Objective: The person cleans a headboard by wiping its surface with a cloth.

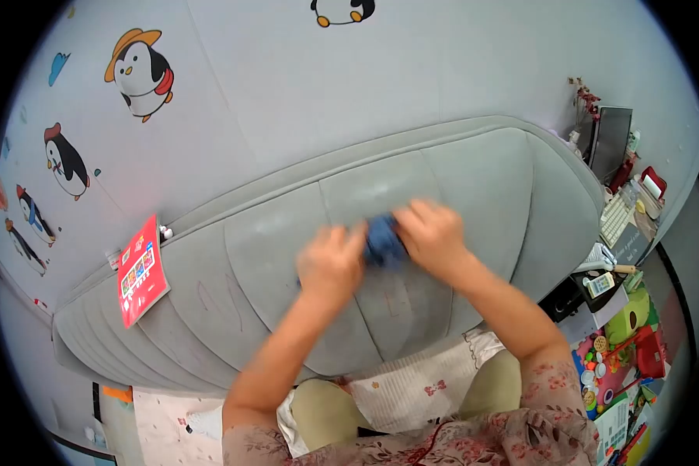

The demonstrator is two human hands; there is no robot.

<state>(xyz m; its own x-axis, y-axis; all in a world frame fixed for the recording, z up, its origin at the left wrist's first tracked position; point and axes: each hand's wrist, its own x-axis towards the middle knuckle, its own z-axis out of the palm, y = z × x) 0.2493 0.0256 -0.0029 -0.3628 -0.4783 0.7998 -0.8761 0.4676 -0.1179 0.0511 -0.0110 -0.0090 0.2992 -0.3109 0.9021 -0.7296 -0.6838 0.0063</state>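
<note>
A dark blue cloth [384, 241], bunched up and slightly blurred, is between my two hands in front of the grey padded headboard [481, 194]. On its left side, my left hand [332, 260] is closed on it, smeared by motion. My right hand [432, 237] grips the other end with bent fingers. Parts of the cloth are hidden by the fingers. Faint scribbled marks show on the headboard's padding to the left of my hands and below them.
A red book [142, 272] leans over the headboard's left part. Behind is a wall [264, 78] with penguin stickers. At right stand a monitor [611, 144], a keyboard [617, 219] and scattered toys [594, 369]. My knees rest on a patterned bed sheet [408, 388].
</note>
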